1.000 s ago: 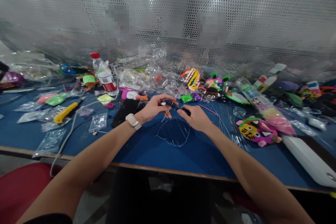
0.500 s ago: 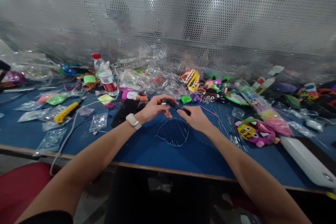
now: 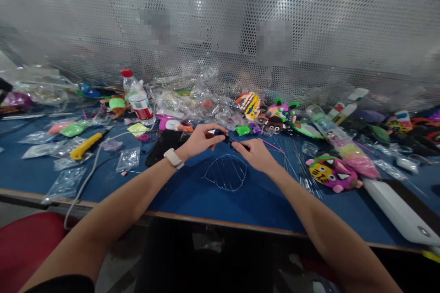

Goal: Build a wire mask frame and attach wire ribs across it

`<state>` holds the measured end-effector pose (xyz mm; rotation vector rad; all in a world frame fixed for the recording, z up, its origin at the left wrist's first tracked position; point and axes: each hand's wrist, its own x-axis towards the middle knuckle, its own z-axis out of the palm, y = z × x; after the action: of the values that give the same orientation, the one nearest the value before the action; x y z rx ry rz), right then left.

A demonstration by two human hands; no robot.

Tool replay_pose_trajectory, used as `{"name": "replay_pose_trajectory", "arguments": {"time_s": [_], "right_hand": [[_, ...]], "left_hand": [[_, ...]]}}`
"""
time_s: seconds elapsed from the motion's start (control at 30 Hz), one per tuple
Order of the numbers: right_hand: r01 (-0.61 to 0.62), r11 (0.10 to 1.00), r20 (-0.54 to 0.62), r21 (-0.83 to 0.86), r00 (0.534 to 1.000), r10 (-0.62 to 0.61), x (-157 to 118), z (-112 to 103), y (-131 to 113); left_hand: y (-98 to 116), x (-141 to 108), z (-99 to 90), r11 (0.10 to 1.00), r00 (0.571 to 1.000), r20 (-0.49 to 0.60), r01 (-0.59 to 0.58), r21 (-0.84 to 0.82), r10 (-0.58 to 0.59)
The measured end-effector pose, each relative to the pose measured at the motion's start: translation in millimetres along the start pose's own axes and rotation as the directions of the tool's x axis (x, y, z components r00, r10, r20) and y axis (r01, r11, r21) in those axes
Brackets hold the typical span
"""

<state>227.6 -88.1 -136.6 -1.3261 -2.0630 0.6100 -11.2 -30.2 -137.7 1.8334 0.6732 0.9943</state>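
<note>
Above the middle of the blue table [image 3: 192, 197], my left hand [image 3: 202, 139] and my right hand [image 3: 254, 153] are close together on a slim dark tool [image 3: 231, 137]. Its exact kind is hard to make out. My left thumb and fingers close around its left end, where a small white bit shows. The fingers of my right hand wrap around the other end. Flat on the table just below my hands lies a leaf-shaped wire frame [image 3: 225, 173], with thin wires running across its inside. Neither hand touches this frame.
A yellow utility knife [image 3: 85, 145], a red-capped bottle [image 3: 139, 100] and a white cable [image 3: 94, 165] are on the left. Loose wires [image 3: 302, 169], a colourful clay mask [image 3: 333, 173] and a white device [image 3: 395, 208] lie right. Plastic bags [image 3: 192, 96] line the perforated screen [image 3: 213, 23].
My left hand has closed around the left end of the dark tool; its fingers were more spread before. The tool has turned slightly in my hands. The wire frame stays put.
</note>
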Motion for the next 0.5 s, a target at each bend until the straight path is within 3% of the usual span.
{"name": "replay_pose_trajectory", "arguments": {"time_s": [0.2,0.33,0.5], "right_hand": [[0.027,1.000,0.022,0.004,0.999,-0.027,-0.4,-0.2,0.8],[0.031,0.999,0.016,-0.006,0.999,-0.031,-0.5,2.5,5.1],[0.029,0.999,0.013,-0.034,1.000,-0.029,-0.3,4.1,6.2]], "left_hand": [[4.1,2.7,-3.7,0.985,0.982,0.073,-0.173,0.012,0.172],[6.7,2.5,-0.4,0.985,0.981,0.101,-0.160,-0.058,0.165],[0.6,2.9,3.5,0.984,0.985,0.042,-0.162,-0.073,0.165]]}}
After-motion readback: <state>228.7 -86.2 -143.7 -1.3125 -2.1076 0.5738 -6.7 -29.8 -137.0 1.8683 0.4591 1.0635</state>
